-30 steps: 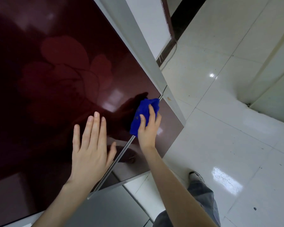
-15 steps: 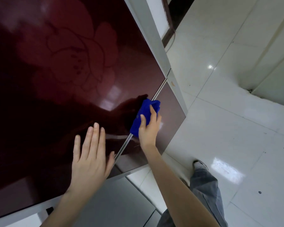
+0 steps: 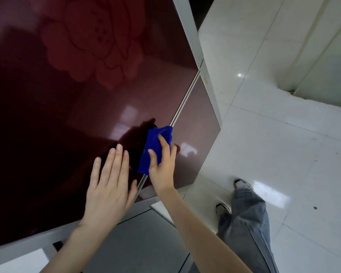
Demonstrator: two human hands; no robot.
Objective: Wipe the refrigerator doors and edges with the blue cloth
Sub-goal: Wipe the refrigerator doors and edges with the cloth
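Observation:
The refrigerator's glossy dark red upper door (image 3: 110, 99) fills the left of the view, with a faint flower pattern on it. A thin silver gap (image 3: 185, 101) separates it from the smaller lower door (image 3: 197, 127). My right hand (image 3: 162, 164) presses the folded blue cloth (image 3: 154, 146) flat over that gap with straight fingers. My left hand (image 3: 111, 186) lies flat and open on the upper door, just left of the cloth, fingers together.
The fridge's grey side edge (image 3: 191, 30) runs along its right. White glossy floor tiles (image 3: 274, 146) spread to the right. My legs in grey jeans (image 3: 248, 223) and shoes stand below. A grey panel (image 3: 138, 243) sits under the fridge edge.
The view has shifted so the doors show more fully. My right hand and the cloth have slid down along the gap, closer to my left hand, which stays flat on the door.

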